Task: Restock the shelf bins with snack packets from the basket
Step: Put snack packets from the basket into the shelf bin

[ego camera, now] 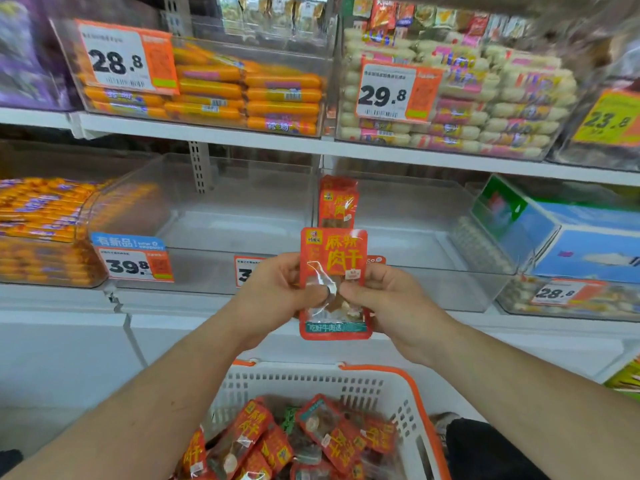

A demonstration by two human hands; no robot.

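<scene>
**Red packet held up before the clear bins**

A shop shelf (214,133) of white boards fills my view, stocked with clear bins. On the top row I see one bin of orange sausages (242,91) behind a tag (117,60) reading 28.8, and beside it a bin of pale sausages (485,109) tagged 29.8. On the row below, the left clear bin (207,220) stands between a bin of orange sticks (45,216) and the right clear bin (408,230); a tag reading 39.8 (133,263) hangs on its front. A second packet (337,202) stands upright at the wall where the two clear bins meet; I cannot tell which bin it sits in. A blue box (581,237) lies further right.

In front of the bins I hold a red packet (334,282) upright with both hands. My left hand (273,292) grips its left edge, fingers curled behind and thumb pressed on the clear window. My right hand (391,299) grips the right edge the same way, thumb on the front near the other thumb.

Below my forearms sits the basket (381,386), white with an orange rim, holding a heap of packets (311,441) in the same red wrap, lying at all angles.
</scene>
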